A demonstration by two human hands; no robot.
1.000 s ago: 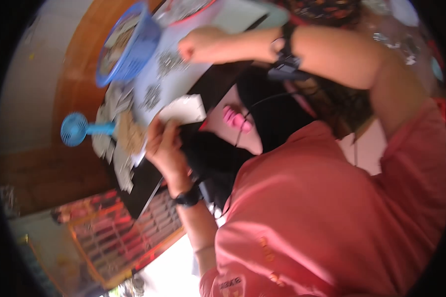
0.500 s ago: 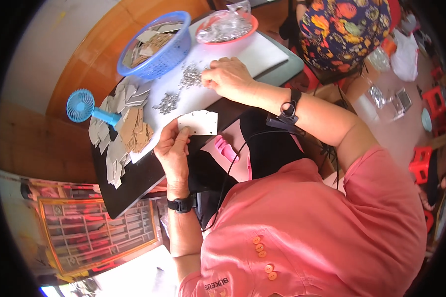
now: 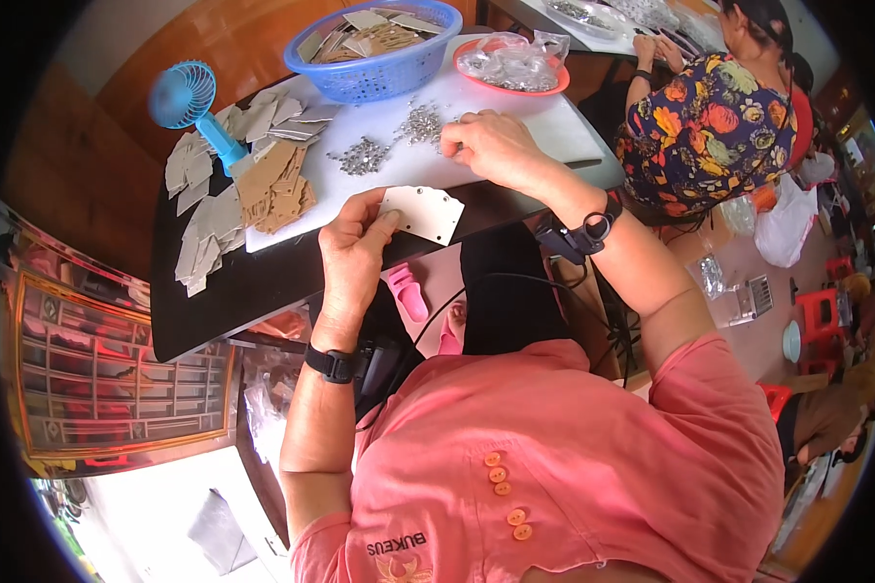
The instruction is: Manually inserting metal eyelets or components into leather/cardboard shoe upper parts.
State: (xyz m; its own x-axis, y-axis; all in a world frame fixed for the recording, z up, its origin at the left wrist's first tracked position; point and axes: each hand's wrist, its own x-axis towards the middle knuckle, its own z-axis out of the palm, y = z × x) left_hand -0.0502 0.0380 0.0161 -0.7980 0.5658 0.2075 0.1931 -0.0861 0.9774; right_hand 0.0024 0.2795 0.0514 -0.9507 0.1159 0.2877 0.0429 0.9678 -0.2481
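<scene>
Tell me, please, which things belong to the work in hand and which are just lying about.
Likely in use:
white card, in the left hand
metal pieces, near the right hand
cardboard pieces

Likely just about:
blue fan
white bag
red stool

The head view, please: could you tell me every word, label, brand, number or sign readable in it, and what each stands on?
Pink shirt: dark lettering, upside down in the picture, beside a gold emblem; I'm leaving its wording uncopied.
White card in the left hand: no text visible.
Clear plastic bag: none legible.
Far background: too small to read.
</scene>
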